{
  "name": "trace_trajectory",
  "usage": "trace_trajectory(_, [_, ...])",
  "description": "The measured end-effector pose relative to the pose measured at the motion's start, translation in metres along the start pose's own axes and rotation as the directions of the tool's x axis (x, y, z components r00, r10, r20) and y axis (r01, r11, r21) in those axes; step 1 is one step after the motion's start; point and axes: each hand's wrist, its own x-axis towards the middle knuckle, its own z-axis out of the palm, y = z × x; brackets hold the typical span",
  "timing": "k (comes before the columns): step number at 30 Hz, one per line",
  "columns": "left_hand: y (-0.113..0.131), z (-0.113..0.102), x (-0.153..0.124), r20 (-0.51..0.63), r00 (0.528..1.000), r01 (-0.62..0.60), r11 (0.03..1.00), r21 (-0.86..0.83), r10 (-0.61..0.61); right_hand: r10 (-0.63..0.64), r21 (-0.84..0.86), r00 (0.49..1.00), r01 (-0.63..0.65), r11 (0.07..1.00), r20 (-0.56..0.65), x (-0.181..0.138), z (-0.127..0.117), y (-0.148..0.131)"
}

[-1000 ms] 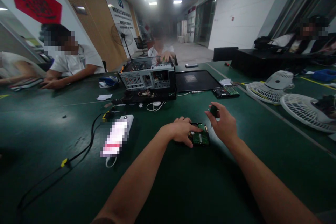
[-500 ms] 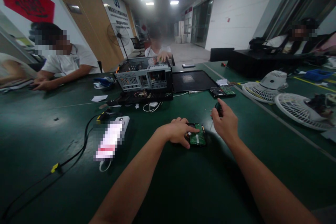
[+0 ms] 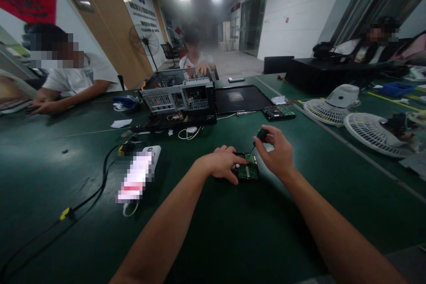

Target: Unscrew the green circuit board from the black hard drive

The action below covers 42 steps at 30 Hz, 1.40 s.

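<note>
A hard drive (image 3: 249,172), its green circuit board facing up, lies flat on the green table (image 3: 206,239). My left hand (image 3: 223,163) grips it from the left, with the index finger laid across the board and the thumb along the near side. Between the fingertips of my right hand (image 3: 278,151) is the dark handle of a screwdriver (image 3: 262,134). Its thin shaft slants down to the upper part of the board; whether the tip sits in a screw is too small to tell. My left hand hides the drive's left end.
An opened computer case (image 3: 178,97) stands ahead, a co-worker's hand (image 3: 204,67) on its top. Another hard drive (image 3: 279,112) lies beyond my right hand, near white fan parts (image 3: 333,106). A phone (image 3: 138,175) and a black cable (image 3: 104,177) lie to the left.
My right hand has moved left with the screwdriver, from beside the hard drive to above its board. The left hand keeps its hold on the drive. The view has shifted slightly.
</note>
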Motion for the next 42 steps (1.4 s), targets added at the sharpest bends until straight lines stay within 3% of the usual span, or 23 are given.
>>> trace_trajectory(7, [0.0002, -0.0004, -0.0008, -0.008, 1.0, -0.017, 1.0, 0.003, 0.017, -0.027, 0.003, 1.0, 0.027, 1.0, 0.003, -0.0005, 0.0001, -0.0012])
trace_trajectory(16, [-0.0015, -0.0005, 0.0002, -0.005, 1.0, -0.031, 1.0, -0.001, 0.031, 0.048, 0.006, 0.998, -0.049, 0.999, 0.042, 0.0, -0.0013, -0.0059])
trace_trajectory(42, [0.0016, -0.0029, -0.0017, 0.01, 1.0, -0.001, 1.0, -0.011, 0.001, 0.102, -0.032, 0.994, -0.101, 0.994, 0.026, 0.0023, -0.002, 0.0023])
